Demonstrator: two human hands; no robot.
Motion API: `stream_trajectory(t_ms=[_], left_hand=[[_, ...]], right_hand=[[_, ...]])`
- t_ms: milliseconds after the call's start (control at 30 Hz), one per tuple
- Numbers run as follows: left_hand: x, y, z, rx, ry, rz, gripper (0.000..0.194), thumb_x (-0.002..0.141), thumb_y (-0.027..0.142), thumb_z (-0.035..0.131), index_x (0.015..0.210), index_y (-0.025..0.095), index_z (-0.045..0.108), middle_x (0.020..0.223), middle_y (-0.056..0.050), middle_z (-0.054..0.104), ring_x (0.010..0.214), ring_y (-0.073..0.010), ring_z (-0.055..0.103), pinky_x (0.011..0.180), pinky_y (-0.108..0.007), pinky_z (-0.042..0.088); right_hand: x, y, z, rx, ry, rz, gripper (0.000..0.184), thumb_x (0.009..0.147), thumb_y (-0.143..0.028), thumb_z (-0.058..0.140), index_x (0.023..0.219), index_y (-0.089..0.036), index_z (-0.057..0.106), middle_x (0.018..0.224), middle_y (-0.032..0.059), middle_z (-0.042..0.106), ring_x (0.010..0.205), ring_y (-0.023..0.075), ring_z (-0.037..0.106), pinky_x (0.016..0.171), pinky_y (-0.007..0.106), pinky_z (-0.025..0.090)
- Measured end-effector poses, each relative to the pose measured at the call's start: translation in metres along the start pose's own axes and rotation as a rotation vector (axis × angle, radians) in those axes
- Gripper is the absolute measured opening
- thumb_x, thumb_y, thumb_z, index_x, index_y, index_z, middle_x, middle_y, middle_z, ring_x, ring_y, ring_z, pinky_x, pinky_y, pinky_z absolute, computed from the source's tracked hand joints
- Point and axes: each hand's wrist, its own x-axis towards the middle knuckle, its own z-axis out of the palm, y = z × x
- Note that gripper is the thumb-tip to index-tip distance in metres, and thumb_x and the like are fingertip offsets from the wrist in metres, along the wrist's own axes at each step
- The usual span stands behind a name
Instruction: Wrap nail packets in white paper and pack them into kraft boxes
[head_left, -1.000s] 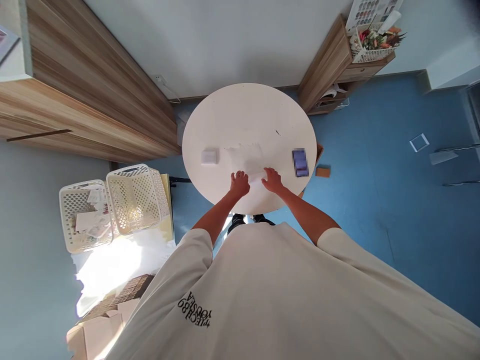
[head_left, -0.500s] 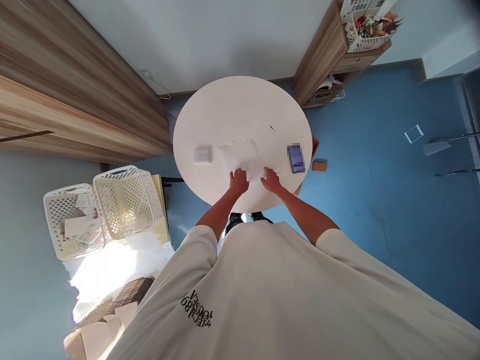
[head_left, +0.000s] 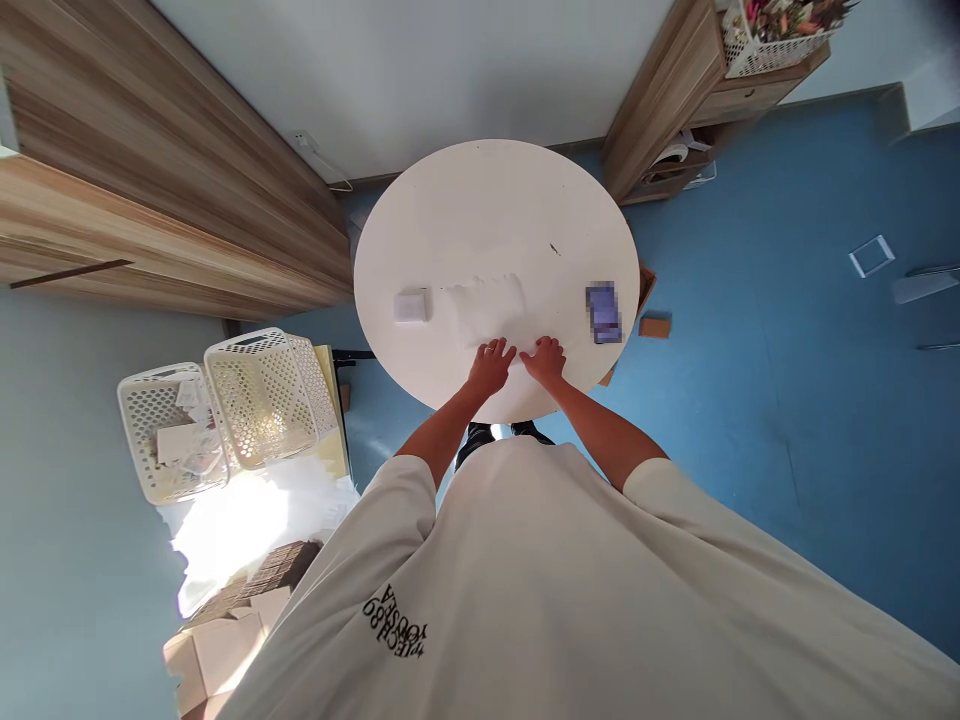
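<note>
From here I log the left hand (head_left: 491, 367) and right hand (head_left: 544, 362) lying spread, not pinching, at the near edge of a pale paper sheet (head_left: 486, 312), which lies just ahead at frame centre, long axis crosswise on the round white bench (head_left: 465, 200).

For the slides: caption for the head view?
Left hand and right hand rest on a white sheet on a round table.

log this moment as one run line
bare left hand: on thin white sheet | bare right hand: on same sheet | surface: round white table
</note>
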Motion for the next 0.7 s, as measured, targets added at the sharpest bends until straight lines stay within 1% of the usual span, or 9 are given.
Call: stream_trajectory(t_ms=[133, 267, 333, 400, 467, 533, 633, 700], left_hand=[[0.004, 0.001, 0.007, 0.056, -0.014, -0.019, 0.074, 0.087, 0.010, 0.056, 0.160, 0.022, 0.047, 0.166, -0.019, 0.044, 0.154, -0.0375, 0.039, 0.122, -0.056, 0.031], [0.011, 0.003, 0.005, 0.117, -0.048, -0.030, 0.082, 0.084, 0.014, 0.062, 0.162, 0.019, 0.042, 0.163, -0.021, 0.045, 0.150, -0.0405, 0.042, 0.119, -0.057, 0.031], [0.012, 0.002, 0.002, 0.111, -0.053, -0.045, 0.082, 0.084, 0.014, 0.063, 0.163, 0.017, 0.040, 0.161, -0.022, 0.048, 0.147, -0.0407, 0.045, 0.118, -0.057, 0.032], [0.011, 0.000, -0.001, 0.088, -0.048, -0.055, 0.078, 0.087, 0.015, 0.062, 0.162, 0.016, 0.040, 0.156, -0.022, 0.052, 0.144, -0.0391, 0.048, 0.117, -0.055, 0.033], [0.008, -0.005, -0.004, 0.066, -0.038, -0.060, 0.072, 0.090, 0.018, 0.062, 0.159, 0.017, 0.043, 0.154, -0.020, 0.054, 0.141, -0.0373, 0.050, 0.117, -0.053, 0.034], [0.005, -0.010, -0.006, 0.052, -0.022, -0.072, 0.065, 0.093, 0.023, 0.064, 0.155, 0.020, 0.048, 0.154, -0.018, 0.054, 0.141, -0.0372, 0.049, 0.117, -0.052, 0.033], [0.001, -0.014, -0.007, 0.026, 0.000, -0.109, 0.059, 0.094, 0.030, 0.067, 0.151, 0.023, 0.053, 0.153, -0.018, 0.055, 0.142, -0.0381, 0.048, 0.117, -0.053, 0.033], [0.000, -0.014, -0.007, -0.003, 0.005, -0.128, 0.059, 0.095, 0.029, 0.068, 0.151, 0.023, 0.052, 0.150, -0.017, 0.057, 0.141, -0.0373, 0.049, 0.117, -0.052, 0.032]], right_hand=[[-0.002, -0.006, 0.008, 0.005, 0.038, 0.053, 0.040, 0.087, -0.039, 0.075, 0.116, -0.021, 0.053, 0.134, 0.0167, 0.057, 0.127, 0.0345, 0.053, 0.101, 0.047, 0.044], [-0.001, -0.013, 0.007, 0.031, 0.013, 0.095, 0.024, 0.088, -0.034, 0.072, 0.099, -0.021, 0.055, 0.128, 0.0168, 0.059, 0.124, 0.0350, 0.054, 0.101, 0.048, 0.044], [0.000, -0.015, 0.002, 0.054, -0.038, 0.116, 0.017, 0.088, -0.027, 0.069, 0.090, -0.022, 0.054, 0.119, 0.0145, 0.062, 0.115, 0.0322, 0.058, 0.097, 0.046, 0.045], [-0.001, -0.015, -0.004, 0.109, -0.097, 0.117, 0.015, 0.087, -0.020, 0.065, 0.087, -0.023, 0.051, 0.104, 0.0089, 0.064, 0.098, 0.0263, 0.061, 0.088, 0.040, 0.046], [-0.005, -0.016, -0.010, 0.192, -0.140, 0.080, 0.016, 0.085, -0.015, 0.062, 0.089, -0.025, 0.050, 0.093, 0.0031, 0.063, 0.083, 0.0208, 0.059, 0.077, 0.034, 0.045], [-0.010, -0.017, -0.013, 0.259, -0.159, -0.008, 0.017, 0.085, -0.013, 0.060, 0.091, -0.025, 0.050, 0.090, 0.0000, 0.062, 0.076, 0.0179, 0.057, 0.069, 0.030, 0.042], [-0.017, -0.019, -0.011, 0.271, -0.178, -0.175, 0.015, 0.086, -0.015, 0.060, 0.095, -0.025, 0.054, 0.090, -0.0011, 0.064, 0.079, 0.0171, 0.058, 0.068, 0.028, 0.042], [-0.020, -0.022, -0.006, 0.232, -0.187, -0.232, 0.016, 0.088, -0.015, 0.059, 0.100, -0.025, 0.057, 0.093, -0.0003, 0.066, 0.083, 0.0176, 0.060, 0.071, 0.028, 0.044]])
